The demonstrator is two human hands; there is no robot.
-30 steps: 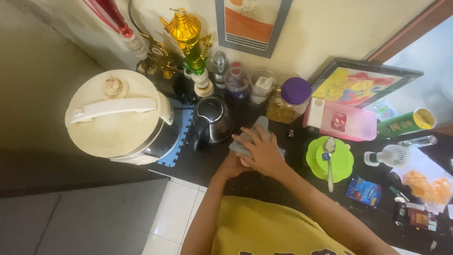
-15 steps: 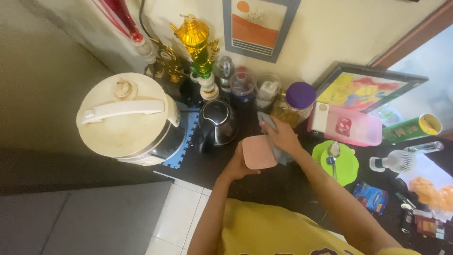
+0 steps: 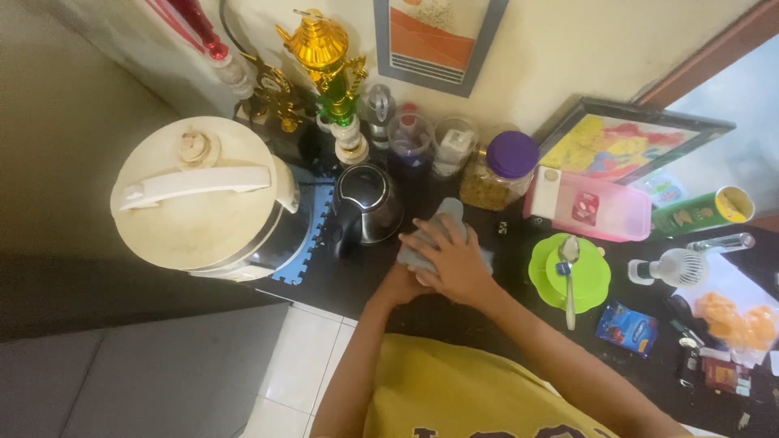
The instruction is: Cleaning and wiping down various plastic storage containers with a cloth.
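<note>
Right hand (image 3: 451, 261) presses grey cloth (image 3: 442, 219) beside purple-lidded jar (image 3: 501, 171)

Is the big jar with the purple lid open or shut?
Shut. The purple lid sits flat on top of the jar, covering its whole mouth, with yellowish contents showing through the clear side.

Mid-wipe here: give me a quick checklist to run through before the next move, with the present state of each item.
1. Right hand on the grey cloth: ok, palm pressed over it.
2. Left hand on the piece being wiped: cannot tell, mostly hidden under the right hand.
3. Kettle apart from the cloth: ok, just to its left, not touching.
4. Purple-lidded jar upright: ok.
5. Spoon settled on the green lid: ok, lying across it.
</note>
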